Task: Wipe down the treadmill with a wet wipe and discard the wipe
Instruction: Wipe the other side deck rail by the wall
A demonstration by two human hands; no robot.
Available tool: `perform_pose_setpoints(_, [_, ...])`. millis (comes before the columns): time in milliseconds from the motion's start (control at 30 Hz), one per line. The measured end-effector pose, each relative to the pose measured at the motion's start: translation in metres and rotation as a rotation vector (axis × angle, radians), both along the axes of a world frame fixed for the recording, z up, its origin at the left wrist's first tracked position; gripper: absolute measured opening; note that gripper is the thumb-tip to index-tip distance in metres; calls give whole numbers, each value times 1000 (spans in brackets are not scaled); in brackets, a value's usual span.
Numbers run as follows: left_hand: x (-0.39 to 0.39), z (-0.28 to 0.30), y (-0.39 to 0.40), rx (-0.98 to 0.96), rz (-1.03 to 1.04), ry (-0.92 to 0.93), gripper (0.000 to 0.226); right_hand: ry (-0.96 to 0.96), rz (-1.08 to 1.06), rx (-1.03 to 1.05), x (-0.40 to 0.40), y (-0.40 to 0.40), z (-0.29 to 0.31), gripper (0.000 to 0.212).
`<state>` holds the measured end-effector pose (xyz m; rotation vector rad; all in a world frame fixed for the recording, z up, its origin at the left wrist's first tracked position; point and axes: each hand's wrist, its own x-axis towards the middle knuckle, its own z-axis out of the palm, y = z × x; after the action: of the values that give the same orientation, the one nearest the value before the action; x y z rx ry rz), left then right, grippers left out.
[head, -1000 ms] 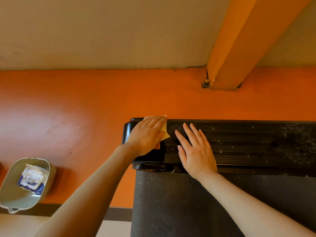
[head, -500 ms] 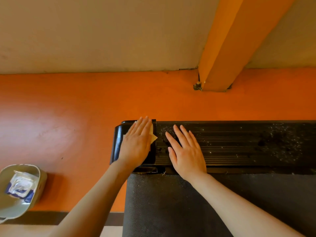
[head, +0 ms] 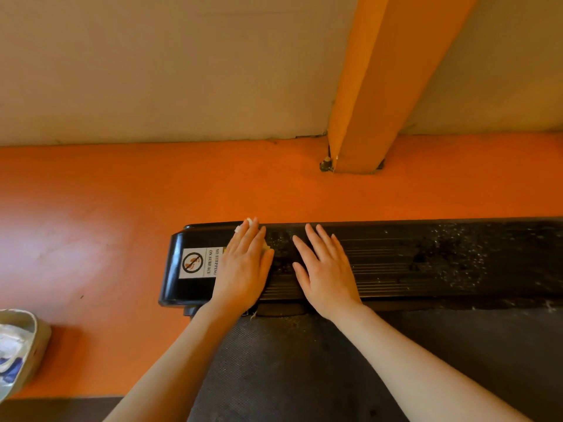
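The treadmill's black ribbed end cover [head: 426,263] runs across the middle right, dusty with white specks toward the right. Its dark belt [head: 304,376] lies below. My left hand [head: 243,266] lies flat with straight fingers on the cover's left part, pressing a pale wet wipe [head: 265,246] beneath it; only small bits of the wipe show at the fingertips and the hand's right side. My right hand [head: 327,269] rests flat with spread fingers on the ribbed cover just to the right, holding nothing. A white warning sticker [head: 198,263] shows left of my left hand.
Orange floor [head: 106,239] surrounds the treadmill. A pale bin [head: 36,336] with a wipes packet [head: 12,348] inside sits at the lower left edge. An orange post [head: 371,117] stands against the beige wall [head: 152,71] behind the cover.
My left hand has slid the wipe rightward off the cover's left end, uncovering the warning sticker. The right hand kept its place on the ribs. The camera view shifted left.
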<state>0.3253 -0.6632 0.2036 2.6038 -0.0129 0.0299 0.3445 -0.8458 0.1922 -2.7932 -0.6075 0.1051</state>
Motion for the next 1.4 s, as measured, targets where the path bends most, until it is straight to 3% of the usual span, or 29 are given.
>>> perform_pose_setpoints(100, [-11, 6, 2, -59, -40, 18, 65, 7, -15, 1, -4, -2, -2, 57])
perform_pose_setpoints(267, [-27, 10, 19, -221, -59, -48, 53, 3, -14, 39, -5, -4, -3, 54])
perform_pose_setpoints(533, [-18, -6, 33, 67, -369, -176, 42, -25, -9, 68, -5, -5, -4, 51])
perform_pose_setpoints(600, [-18, -9, 32, 146, -354, -200, 41, -34, -6, 66, -5, -5, -6, 51])
perform_pose_setpoints(800, [-28, -8, 20, 29, -228, -121, 43, -58, -15, 41, -4, -7, -6, 54])
perform_pose_setpoints(1133, [-33, -1, 44, 110, -130, -108, 38, -56, -16, 25, -4, -3, -8, 55])
perform_pose_setpoints(1333, [-25, 7, 36, -126, -72, -36, 32, -45, -18, 39, -4, -3, -8, 54])
perform_pose_setpoints(1400, [-23, 10, 32, -57, -69, -56, 33, -46, -19, 44, -4, -4, -8, 54])
